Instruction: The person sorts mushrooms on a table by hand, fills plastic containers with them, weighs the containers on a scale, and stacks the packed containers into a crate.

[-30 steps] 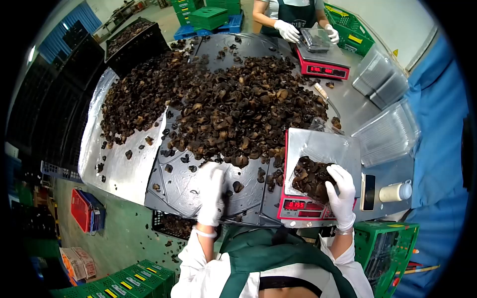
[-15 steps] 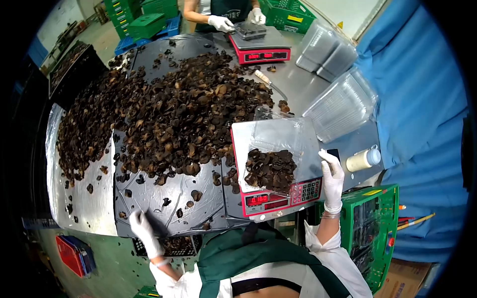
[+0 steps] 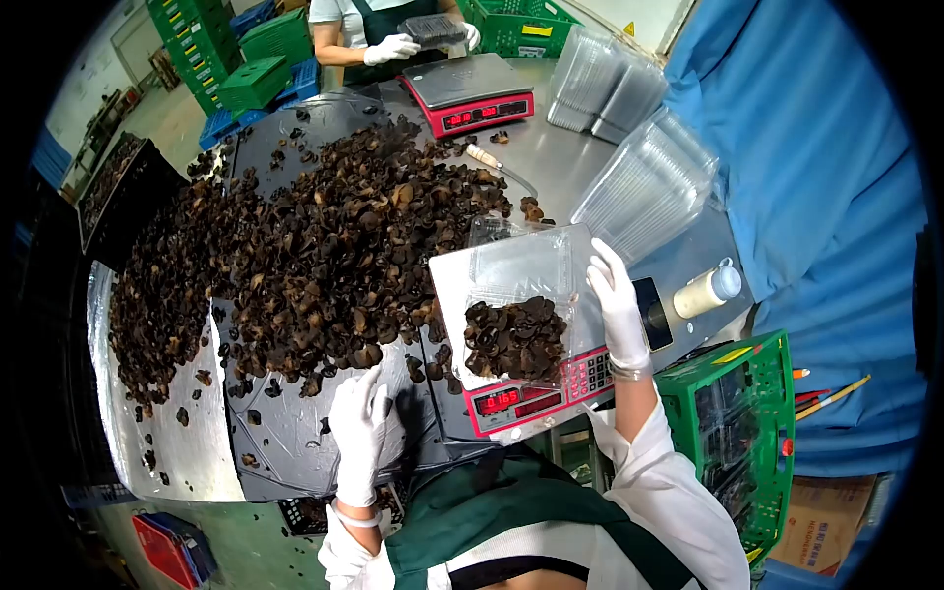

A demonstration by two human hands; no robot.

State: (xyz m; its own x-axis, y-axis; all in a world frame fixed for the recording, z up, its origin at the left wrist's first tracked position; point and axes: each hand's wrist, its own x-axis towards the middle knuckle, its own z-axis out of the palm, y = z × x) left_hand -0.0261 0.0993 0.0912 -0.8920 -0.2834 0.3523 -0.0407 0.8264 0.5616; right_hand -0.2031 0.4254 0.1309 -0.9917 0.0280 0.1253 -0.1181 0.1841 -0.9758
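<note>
Since the earlier frame, the left hand (image 3: pixel 361 428) has come from the worktop's near edge toward the pile, the right hand (image 3: pixel 618 310) has slid farther toward twelve o'clock along the near scale's side, and a co-worker has raised a filled box (image 3: pixel 435 31) from the far scale (image 3: pixel 467 87). Largest is the worktop (image 3: pixel 565 167), across the middle. On it, from the centre toward nine o'clock, spreads the pile of dark brown fungus pieces (image 3: pixel 334 246). At about four o'clock from this pile stands the near scale (image 3: pixel 447 280), and upon it lies a clear container (image 3: pixel 521 270), with a heap of pieces (image 3: pixel 516 339) in its six o'clock part. Left fingers are slightly parted, just beside the pile; whether they touch it, I cannot tell. Right fingers are stretched, loosely apart, at the scale's three o'clock edge. Beyond them are a bottle (image 3: pixel 706 292) and a phone (image 3: pixel 652 315).
</note>
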